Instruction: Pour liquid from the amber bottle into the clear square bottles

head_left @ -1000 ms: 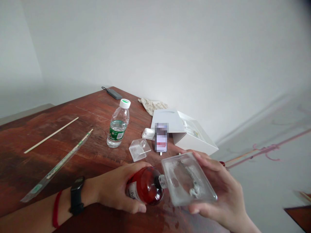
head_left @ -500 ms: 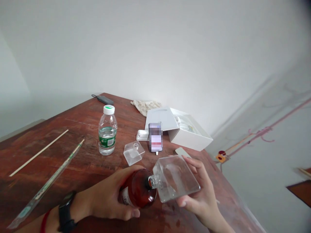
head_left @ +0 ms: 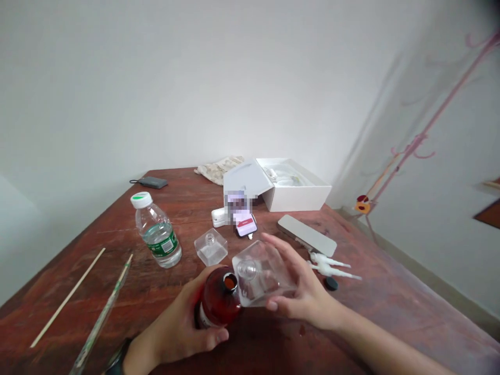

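Note:
My left hand [head_left: 175, 325] is shut around a dark red glass bottle [head_left: 219, 299] with a white label, its open neck pointing up. My right hand [head_left: 302, 289] grips a square clear glass bottle [head_left: 261, 273], tilted with its neck toward me and its corner right beside the red bottle's neck. I cannot tell whether the two bottles touch. A small square clear glass piece [head_left: 211, 247] stands on the wooden table [head_left: 250, 333] just beyond my hands.
A water bottle [head_left: 157, 230] lies tilted at left, near a bare wooden stick [head_left: 68, 297] and a sleeved stick [head_left: 102, 315]. Farther back are a blurred phone [head_left: 246, 225], a white case [head_left: 219, 217], a white box [head_left: 295, 186], a grey slab [head_left: 307, 235], white plastic pieces [head_left: 324, 265] and a black cap [head_left: 332, 283].
My view has swung right and lower. The red bottle has turned from lying sideways to neck-up, and the clear bottle has rotated, its neck now toward me, no longer meeting the red bottle's neck.

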Available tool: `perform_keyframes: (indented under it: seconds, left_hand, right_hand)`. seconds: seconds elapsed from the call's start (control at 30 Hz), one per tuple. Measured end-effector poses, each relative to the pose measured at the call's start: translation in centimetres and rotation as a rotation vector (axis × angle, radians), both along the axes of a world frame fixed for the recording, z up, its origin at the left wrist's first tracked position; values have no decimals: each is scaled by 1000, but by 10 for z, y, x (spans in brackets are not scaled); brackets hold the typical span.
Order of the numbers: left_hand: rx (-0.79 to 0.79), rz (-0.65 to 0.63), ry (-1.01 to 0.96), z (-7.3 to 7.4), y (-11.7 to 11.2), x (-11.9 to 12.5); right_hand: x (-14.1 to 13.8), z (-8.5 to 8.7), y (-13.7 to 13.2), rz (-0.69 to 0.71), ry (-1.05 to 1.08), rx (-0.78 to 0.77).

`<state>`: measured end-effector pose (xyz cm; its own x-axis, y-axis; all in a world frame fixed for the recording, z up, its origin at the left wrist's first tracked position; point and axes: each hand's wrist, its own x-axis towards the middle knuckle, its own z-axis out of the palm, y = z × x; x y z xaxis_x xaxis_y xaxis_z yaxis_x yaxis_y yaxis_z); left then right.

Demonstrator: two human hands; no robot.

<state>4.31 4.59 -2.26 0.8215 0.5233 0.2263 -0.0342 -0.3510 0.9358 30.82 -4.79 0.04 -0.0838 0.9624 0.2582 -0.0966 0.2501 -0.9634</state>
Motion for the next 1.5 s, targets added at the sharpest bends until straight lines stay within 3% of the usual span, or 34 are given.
perform_keyframes:
  seconds: [0.07, 0.27, 0.6, 0.9, 1.03, 1.17, 1.5]
  left_hand:
    - [48, 17, 27, 0, 2, 0]
    - [82, 42, 71, -2, 6, -2]
    - [87, 85, 71, -4, 9, -3]
    - [77, 74, 88, 0, 7, -1]
    - [106, 63, 99, 0, 8, -3]
    - [129, 65, 101, -1, 9, -4]
    - [113, 50, 104, 0, 9, -3]
  right_hand:
    - [1, 0, 1, 61, 15, -31]
    - [9, -4, 6, 55, -138, 61]
    - [11, -12, 15, 135, -289, -4]
    - [10, -20, 21, 21, -425, -19]
    - [10, -25, 22, -61, -635, 33]
    - [12, -29, 22, -37, -753, 73]
    - [12, -27, 22, -29, -765, 63]
